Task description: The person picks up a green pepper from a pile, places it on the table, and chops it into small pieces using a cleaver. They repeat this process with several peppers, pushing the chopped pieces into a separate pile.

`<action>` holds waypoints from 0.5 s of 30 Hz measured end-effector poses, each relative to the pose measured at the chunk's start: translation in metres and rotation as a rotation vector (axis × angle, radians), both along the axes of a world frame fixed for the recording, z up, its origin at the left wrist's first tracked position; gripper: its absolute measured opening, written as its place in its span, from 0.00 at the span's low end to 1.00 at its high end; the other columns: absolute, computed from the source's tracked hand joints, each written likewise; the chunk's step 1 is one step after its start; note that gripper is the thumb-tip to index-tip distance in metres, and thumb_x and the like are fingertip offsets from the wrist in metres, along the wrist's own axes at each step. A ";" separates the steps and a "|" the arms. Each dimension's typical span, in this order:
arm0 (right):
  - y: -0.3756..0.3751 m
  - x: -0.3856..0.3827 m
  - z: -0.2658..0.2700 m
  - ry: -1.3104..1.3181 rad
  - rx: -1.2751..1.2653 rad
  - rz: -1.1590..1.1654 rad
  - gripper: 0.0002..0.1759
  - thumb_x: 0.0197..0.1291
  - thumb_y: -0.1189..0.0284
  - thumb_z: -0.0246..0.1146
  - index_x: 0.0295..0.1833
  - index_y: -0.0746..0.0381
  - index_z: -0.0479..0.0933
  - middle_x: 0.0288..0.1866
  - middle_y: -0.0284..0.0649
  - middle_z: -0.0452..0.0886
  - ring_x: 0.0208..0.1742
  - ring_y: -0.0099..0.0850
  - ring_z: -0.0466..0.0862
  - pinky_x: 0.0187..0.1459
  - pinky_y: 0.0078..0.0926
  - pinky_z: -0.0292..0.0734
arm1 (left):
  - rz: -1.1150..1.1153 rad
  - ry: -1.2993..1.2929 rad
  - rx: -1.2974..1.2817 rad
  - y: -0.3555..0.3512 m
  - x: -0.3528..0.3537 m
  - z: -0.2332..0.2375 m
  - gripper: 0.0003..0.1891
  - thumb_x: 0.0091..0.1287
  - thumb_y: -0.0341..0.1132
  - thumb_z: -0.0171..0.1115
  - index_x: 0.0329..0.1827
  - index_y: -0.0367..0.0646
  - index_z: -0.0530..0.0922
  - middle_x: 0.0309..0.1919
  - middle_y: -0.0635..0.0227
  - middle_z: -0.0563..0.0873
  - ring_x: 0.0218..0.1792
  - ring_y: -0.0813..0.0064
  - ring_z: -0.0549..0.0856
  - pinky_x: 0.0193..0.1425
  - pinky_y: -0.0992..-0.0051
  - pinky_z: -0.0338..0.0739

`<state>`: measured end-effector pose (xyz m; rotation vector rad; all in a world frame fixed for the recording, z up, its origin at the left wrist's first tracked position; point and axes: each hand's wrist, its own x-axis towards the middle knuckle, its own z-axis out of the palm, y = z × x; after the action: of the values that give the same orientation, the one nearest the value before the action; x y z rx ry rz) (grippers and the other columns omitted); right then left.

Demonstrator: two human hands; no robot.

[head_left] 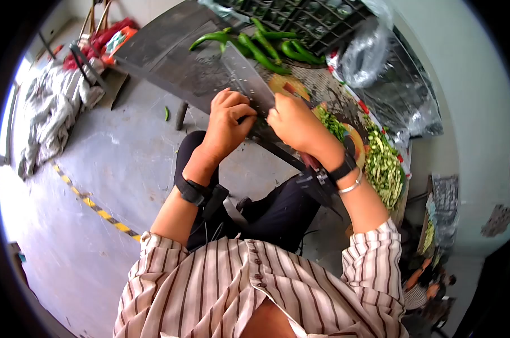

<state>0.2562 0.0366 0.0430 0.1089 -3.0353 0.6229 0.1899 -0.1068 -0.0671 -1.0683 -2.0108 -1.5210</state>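
My right hand (pixel 300 124) is wrapped around the handle of a cleaver (pixel 248 76). The wide metal blade points up and left over the dark table, with small wet bits stuck to it. Close by on the blade's left side, my left hand (pixel 230 115) has its fingers curled down at the table edge; whatever they press on is hidden. Beyond the blade lie several long green chili peppers (pixel 261 53). Chopped green pieces (pixel 332 125) sit to the right of my right hand, and a larger heap of sliced peppers (pixel 382 166) spreads farther right.
A black plastic crate (pixel 305 19) stands at the table's (pixel 159 53) far side, beside clear plastic bags (pixel 367 56). Grey cloth (pixel 58 107) is piled on the left floor, near yellow-black tape (pixel 91 203). One green pepper (pixel 166 114) lies on the floor. Another person (pixel 421 290) is at lower right.
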 end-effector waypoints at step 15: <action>-0.001 -0.017 -0.018 0.077 0.013 -0.061 0.11 0.52 0.75 0.56 0.34 0.74 0.77 0.31 0.67 0.79 0.37 0.60 0.82 0.38 0.49 0.79 | 0.012 0.042 -0.060 0.001 0.000 0.006 0.03 0.50 0.26 0.67 0.26 0.39 0.81 0.31 0.66 0.81 0.41 0.62 0.78 0.55 0.67 0.69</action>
<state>0.2390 0.0359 0.0255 0.0403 -2.9562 0.5805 0.1901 -0.1058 -0.0610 -1.1000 -2.0421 -1.4295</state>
